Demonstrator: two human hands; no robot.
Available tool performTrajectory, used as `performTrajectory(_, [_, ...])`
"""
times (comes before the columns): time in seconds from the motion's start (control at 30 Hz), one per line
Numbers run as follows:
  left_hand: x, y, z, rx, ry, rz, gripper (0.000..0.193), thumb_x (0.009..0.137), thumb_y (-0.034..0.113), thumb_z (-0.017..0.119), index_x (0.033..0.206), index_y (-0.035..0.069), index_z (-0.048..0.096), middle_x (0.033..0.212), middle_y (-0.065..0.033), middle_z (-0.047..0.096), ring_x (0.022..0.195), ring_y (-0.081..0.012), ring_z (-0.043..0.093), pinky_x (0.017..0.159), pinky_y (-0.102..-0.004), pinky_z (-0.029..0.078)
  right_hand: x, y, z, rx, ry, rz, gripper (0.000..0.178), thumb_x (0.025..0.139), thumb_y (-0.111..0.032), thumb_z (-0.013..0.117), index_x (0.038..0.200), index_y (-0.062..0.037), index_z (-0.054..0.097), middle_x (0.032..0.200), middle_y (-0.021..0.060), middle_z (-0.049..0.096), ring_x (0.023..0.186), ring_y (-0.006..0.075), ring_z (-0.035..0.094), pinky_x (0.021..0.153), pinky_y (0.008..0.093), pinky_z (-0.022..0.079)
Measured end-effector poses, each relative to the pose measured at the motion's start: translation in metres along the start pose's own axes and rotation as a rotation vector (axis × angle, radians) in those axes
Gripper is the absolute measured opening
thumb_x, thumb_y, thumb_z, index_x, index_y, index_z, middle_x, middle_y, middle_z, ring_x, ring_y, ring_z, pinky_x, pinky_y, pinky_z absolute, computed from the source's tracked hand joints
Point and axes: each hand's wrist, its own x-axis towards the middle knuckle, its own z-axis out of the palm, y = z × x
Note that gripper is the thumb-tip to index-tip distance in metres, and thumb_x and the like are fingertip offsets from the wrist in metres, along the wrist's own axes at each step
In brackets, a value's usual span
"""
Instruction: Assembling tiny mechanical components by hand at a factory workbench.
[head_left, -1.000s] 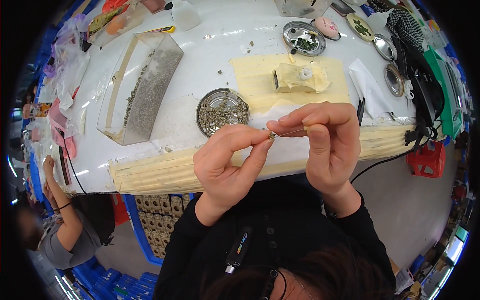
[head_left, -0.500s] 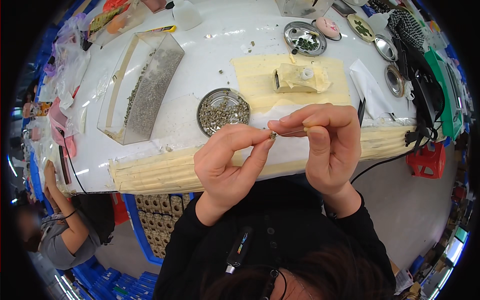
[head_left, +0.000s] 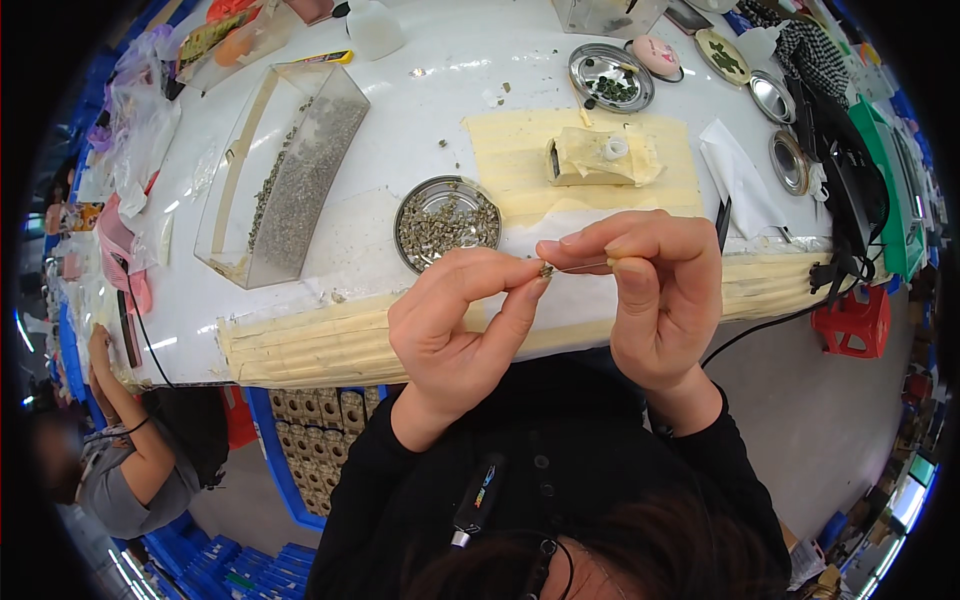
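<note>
My left hand (head_left: 450, 325) pinches a small brass-coloured metal part (head_left: 545, 270) between thumb and index finger, above the table's front edge. Facing it, my right hand (head_left: 662, 295) has thumb and index finger closed on a thin needle-like wire (head_left: 582, 265) with a pale yellowish end. The wire's tip meets the small part or lies right at it; the exact contact is too small to tell. Just behind my left hand, a round steel dish (head_left: 447, 222) holds many similar small metal pieces.
A clear bin (head_left: 225, 225) of small parts stands left. Behind my right hand is a taped block (head_left: 600, 160) on yellow tape. Farther back lie a dish of dark green pieces (head_left: 612, 78) and a pink round object (head_left: 655, 56). A co-worker (head_left: 140, 470) sits at lower left.
</note>
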Motion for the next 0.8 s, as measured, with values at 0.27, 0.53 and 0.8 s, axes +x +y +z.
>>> performTrajectory(0.27, [0.0, -0.001, -0.001, 0.018, -0.003, 0.025, 0.017, 0.074, -0.011, 0.073, 0.089, -0.003, 0.069, 0.082, -0.0122, 0.07, 0.073, -0.0202, 0.067, 0.066, -0.0278, 0.052, 0.025, 0.004, -0.029, -0.418, 0.234, -0.133, 0.012, 0.098, -0.008, 0.055, 0.099, 0.0036, 0.052, 0.091, 0.0125, 0.064, 0.079, 0.0168, 0.067, 0.072, 0.027, 0.055])
performTrajectory(0.53, [-0.001, -0.002, 0.0, 0.02, 0.03, 0.051, 0.018, 0.074, -0.01, 0.074, 0.09, -0.004, 0.07, 0.085, -0.0129, 0.069, 0.074, -0.02, 0.066, 0.065, -0.027, 0.051, 0.051, 0.022, -0.042, -1.02, 0.097, -0.267, 0.01, 0.085, -0.006, 0.069, 0.092, -0.0026, 0.063, 0.083, 0.0074, 0.063, 0.077, 0.0253, 0.057, 0.067, 0.033, 0.046])
performTrajectory(0.8, [-0.004, -0.002, -0.004, 0.049, 0.042, 0.073, 0.022, 0.076, -0.009, 0.073, 0.095, -0.001, 0.07, 0.089, -0.0098, 0.063, 0.078, -0.0176, 0.06, 0.068, -0.0269, 0.048, 0.022, -0.013, -0.016, -0.508, -0.113, 0.048, 0.01, 0.088, -0.007, 0.066, 0.095, -0.0006, 0.068, 0.084, 0.0097, 0.064, 0.078, 0.0243, 0.058, 0.069, 0.0327, 0.047])
